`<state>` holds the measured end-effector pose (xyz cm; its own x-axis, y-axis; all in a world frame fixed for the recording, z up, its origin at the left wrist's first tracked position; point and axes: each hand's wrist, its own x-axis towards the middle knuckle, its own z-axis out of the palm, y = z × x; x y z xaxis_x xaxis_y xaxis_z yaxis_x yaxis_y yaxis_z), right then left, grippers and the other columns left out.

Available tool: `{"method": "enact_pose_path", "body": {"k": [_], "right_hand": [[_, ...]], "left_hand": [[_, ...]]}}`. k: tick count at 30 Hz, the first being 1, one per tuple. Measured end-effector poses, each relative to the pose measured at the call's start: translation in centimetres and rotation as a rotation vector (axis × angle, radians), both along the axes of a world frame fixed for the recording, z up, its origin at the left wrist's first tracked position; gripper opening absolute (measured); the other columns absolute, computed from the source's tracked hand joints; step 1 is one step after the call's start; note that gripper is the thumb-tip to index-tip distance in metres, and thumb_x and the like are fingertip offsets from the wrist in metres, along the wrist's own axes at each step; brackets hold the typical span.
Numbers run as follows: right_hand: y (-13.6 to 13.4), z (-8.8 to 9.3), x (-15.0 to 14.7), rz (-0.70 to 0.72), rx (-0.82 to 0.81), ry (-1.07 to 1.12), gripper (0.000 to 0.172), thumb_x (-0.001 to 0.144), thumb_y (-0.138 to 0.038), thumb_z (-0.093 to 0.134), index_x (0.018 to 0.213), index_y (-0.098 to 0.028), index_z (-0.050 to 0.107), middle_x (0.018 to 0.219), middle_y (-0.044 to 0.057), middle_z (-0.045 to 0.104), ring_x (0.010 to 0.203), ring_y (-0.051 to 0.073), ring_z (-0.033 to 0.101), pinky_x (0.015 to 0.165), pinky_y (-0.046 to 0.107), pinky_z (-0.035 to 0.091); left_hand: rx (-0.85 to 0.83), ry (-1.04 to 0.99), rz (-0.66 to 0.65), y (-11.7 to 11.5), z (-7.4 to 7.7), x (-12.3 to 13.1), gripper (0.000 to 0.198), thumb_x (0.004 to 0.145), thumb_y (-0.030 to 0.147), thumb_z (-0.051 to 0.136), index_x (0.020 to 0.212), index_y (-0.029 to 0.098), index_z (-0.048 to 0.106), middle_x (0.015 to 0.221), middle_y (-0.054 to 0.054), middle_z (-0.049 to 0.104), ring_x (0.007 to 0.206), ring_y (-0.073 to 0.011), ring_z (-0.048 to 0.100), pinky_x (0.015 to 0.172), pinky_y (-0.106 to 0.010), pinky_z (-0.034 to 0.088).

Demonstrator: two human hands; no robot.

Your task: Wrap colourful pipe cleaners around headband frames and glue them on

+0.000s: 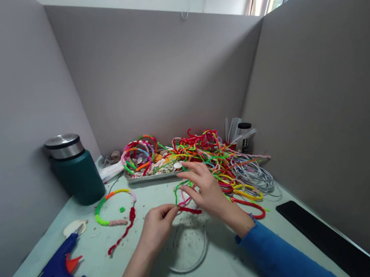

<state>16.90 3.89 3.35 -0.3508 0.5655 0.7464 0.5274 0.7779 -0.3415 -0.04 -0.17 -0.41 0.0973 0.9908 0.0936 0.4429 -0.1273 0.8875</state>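
Near the middle of the table, my left hand pinches the left end of a short dark red fuzzy stem. My right hand is raised just to the right, fingers spread, with nothing visibly held. Green and pink fuzzy stems lie behind and between the hands. Below the hands a grey wire ring rests on the table, its upper part hard to see. To the left lies a ring wrapped in green, orange, yellow and pink, with a loose red twisted stem at its right side.
A blue glue gun and a teal bottle stand out at left. Behind the hands are a metal tray with wrapped rings, a tangled pile of coloured stems and grey wire coils. A black flat object lies at right.
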Motion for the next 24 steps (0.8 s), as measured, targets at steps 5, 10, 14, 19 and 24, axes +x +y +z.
{"method": "enact_pose_path", "body": {"k": [5,10,14,19,24], "right_hand": [[0.1,0.1,0.1,0.010,0.085,-0.014,0.014,0.082,-0.020,0.057,0.093,-0.021,0.066,0.123,0.008,0.052,0.118,0.024,0.040,0.098,0.042,0.036],[0.5,-1.0,-0.3,0.194,0.037,-0.199,0.008,0.081,-0.019,0.058,0.081,-0.021,0.066,0.111,0.008,0.059,0.110,0.023,0.045,0.091,0.040,0.040],[0.4,-1.8,-0.7,0.170,-0.066,-0.212,0.008,0.082,-0.017,0.058,0.081,-0.019,0.065,0.100,0.007,0.063,0.098,0.020,0.050,0.086,0.034,0.040],[0.1,-2.2,-1.0,0.160,-0.338,-0.222,0.009,0.084,-0.019,0.056,0.081,-0.018,0.064,0.074,0.000,0.064,0.070,0.013,0.055,0.063,0.023,0.038],[0.1,-2.2,-1.1,0.193,-0.481,-0.185,0.009,0.080,-0.016,0.055,0.081,-0.018,0.064,0.072,-0.001,0.063,0.066,0.011,0.053,0.058,0.020,0.035]], "left_hand": [[-0.014,-0.002,0.077,0.3,-0.2,-0.2,0.036,0.074,0.045,0.049,0.065,0.015,0.067,0.054,0.002,0.053,0.058,-0.0149,0.044,0.055,-0.023,0.032],[-0.040,-0.044,0.127,0.4,-0.3,-0.4,0.038,0.074,0.045,0.049,0.070,0.013,0.069,0.056,0.001,0.053,0.058,-0.0142,0.045,0.054,-0.022,0.031],[-0.051,-0.069,0.111,0.3,-0.2,-0.4,0.039,0.074,0.045,0.049,0.073,0.011,0.070,0.056,0.001,0.053,0.057,-0.0135,0.043,0.053,-0.022,0.030],[-0.034,-0.078,0.098,0.4,-0.3,-0.4,0.038,0.074,0.043,0.049,0.075,0.011,0.070,0.058,0.001,0.056,0.058,-0.0139,0.045,0.055,-0.023,0.032],[-0.046,-0.065,0.088,0.4,-0.3,-0.6,0.038,0.073,0.044,0.050,0.073,0.011,0.070,0.060,-0.001,0.059,0.059,-0.0152,0.048,0.056,-0.024,0.034]]}}
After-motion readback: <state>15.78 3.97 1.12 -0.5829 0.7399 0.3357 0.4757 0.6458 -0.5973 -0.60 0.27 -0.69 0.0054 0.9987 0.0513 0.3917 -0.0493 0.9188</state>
